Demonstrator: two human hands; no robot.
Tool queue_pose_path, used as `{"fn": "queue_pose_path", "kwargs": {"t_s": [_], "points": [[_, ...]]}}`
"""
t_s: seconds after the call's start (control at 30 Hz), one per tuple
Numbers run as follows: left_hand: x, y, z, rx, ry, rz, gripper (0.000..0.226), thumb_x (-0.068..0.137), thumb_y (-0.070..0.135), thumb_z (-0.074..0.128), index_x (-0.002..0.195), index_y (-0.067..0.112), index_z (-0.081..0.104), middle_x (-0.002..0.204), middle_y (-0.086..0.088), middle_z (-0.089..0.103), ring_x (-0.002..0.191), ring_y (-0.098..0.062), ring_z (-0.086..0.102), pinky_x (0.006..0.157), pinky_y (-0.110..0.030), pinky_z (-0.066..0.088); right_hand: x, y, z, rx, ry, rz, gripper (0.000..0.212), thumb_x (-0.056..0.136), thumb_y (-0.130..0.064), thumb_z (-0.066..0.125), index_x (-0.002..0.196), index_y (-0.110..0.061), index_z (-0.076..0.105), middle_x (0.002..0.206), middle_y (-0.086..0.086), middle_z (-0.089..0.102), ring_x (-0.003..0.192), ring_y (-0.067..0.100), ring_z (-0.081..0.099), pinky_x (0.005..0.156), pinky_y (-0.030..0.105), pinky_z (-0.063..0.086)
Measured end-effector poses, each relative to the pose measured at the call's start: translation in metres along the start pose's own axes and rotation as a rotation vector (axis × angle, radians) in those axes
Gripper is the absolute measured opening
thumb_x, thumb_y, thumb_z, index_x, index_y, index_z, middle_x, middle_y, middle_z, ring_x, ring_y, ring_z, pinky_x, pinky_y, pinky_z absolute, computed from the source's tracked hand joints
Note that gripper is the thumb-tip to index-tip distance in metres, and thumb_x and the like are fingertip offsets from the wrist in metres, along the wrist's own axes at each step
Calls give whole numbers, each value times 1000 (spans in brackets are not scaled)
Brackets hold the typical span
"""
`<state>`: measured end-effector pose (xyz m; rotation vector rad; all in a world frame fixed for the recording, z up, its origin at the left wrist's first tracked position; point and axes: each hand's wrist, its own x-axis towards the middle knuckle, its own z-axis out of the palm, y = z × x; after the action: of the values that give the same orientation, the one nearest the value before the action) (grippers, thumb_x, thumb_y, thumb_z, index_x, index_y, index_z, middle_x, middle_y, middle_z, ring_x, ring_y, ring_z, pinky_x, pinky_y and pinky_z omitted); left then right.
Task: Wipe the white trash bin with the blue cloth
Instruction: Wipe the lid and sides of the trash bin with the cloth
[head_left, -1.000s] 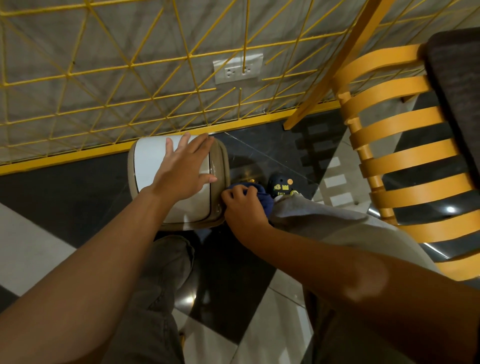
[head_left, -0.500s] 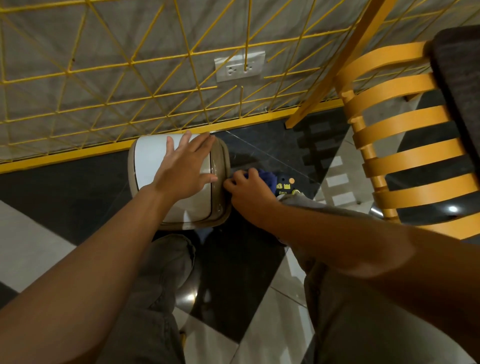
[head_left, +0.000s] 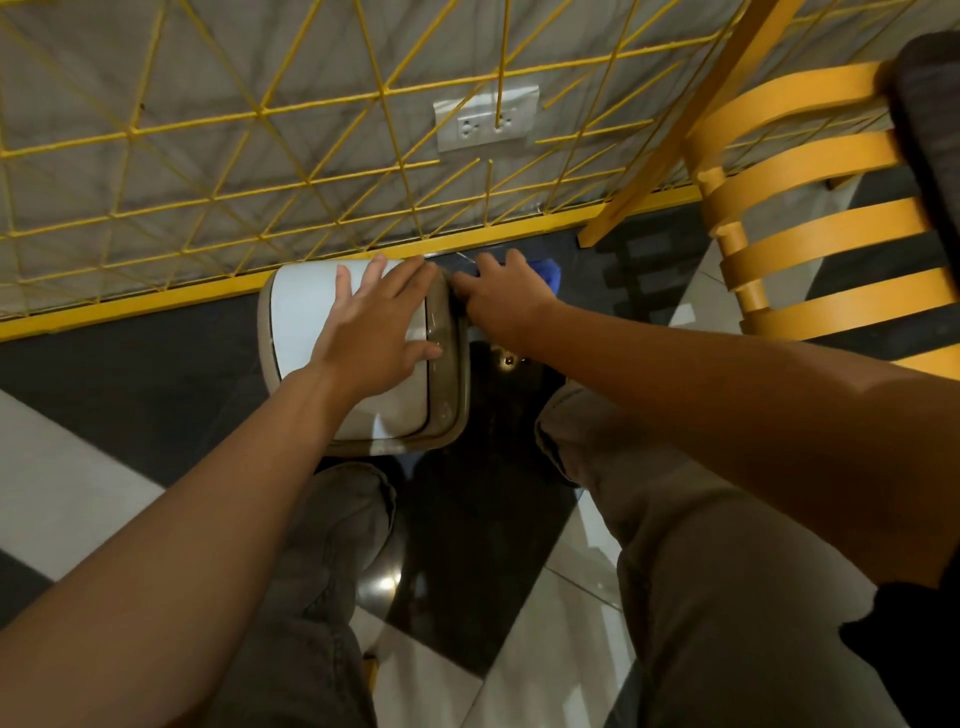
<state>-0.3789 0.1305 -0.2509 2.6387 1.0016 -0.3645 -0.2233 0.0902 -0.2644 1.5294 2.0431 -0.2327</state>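
Lays left grip (head_left: 374, 332) flat on lid of white trash bin (head_left: 301, 317), fingers straight and spread, apparently to steady bin against sideways wiping pressure. Curls right grip (head_left: 501, 301) around blue cloth (head_left: 548, 273) and holds it at bin's right side near rear corner (cloth mostly hidden behind fingers). Leaves bin on floor (head_left: 130, 395), close against yellow rail (head_left: 156, 304), likely to limit rearward sliding
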Motion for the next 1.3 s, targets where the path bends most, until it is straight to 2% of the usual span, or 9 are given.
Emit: {"fn": "queue_pose_path", "kwargs": {"t_s": [0.27,0.57,0.77,0.9,0.97,1.07,1.13,1.23,1.3], "points": [[0,3,-3,-35,-32,-30,79,88,41,54,148,16,10,158,-1,8,145,-31,2,114,-54,2,-59,-60,23,221,-34,-69,36,93,-17,49,127,-9,54,139,8,39,122,36,40,96,45,38],[1,5,-5,-4,-48,-50,78,89,43,53,148,16,9,158,-1,7,145,-31,3,114,-54,3,-82,-124,25,240,-106,-78,38,93,-17,50,128,-3,50,136,16,36,119,41,39,94,48,38],[0,2,-4,-30,-42,-41,79,88,42,54,148,16,10,158,-2,9,145,-31,4,114,-54,2,-68,-150,12,480,-128,29,45,92,-19,52,134,-7,45,138,13,35,123,38,36,97,48,37],[-1,0,-2,-52,-37,-31,79,88,43,52,148,17,7,158,-2,4,145,-31,-1,114,-54,0,-75,-133,22,798,-183,82,60,90,-19,55,144,-15,28,143,12,30,126,36,34,101,48,37],[-3,-1,-1,-50,-18,-18,80,88,44,52,148,18,7,158,-5,-1,145,-33,-4,114,-54,0,-79,-123,26,1068,-105,133,52,90,-16,52,139,-17,36,139,15,35,124,37,39,101,44,40],[-8,2,-3,-53,57,-13,80,86,43,55,148,18,12,158,-8,-5,144,-36,-7,114,-54,-2,-86,-114,23,1460,47,337,33,92,-12,50,124,-12,56,121,16,52,111,31,53,85,23,37],[-14,8,-7,-159,144,-47,76,86,41,57,147,18,17,158,-10,-2,144,-34,-6,115,-51,-4,-92,-110,17,1728,25,484,35,93,-13,49,127,-14,55,122,13,57,112,26,56,85,23,39],[-35,32,-15,-499,281,-256,63,90,36,54,144,18,27,155,-7,16,144,-26,13,115,-39,14,-99,-105,8,2124,-21,639,34,96,-18,48,129,-16,51,126,9,58,114,21,56,96,32,46],[-56,55,-12,-711,307,-385,53,91,35,52,139,18,36,146,-5,33,133,-18,33,101,-27,30,-104,-104,1,2322,-25,670,32,98,-24,43,127,-15,53,123,9,59,113,21,57,98,35,46]]}}
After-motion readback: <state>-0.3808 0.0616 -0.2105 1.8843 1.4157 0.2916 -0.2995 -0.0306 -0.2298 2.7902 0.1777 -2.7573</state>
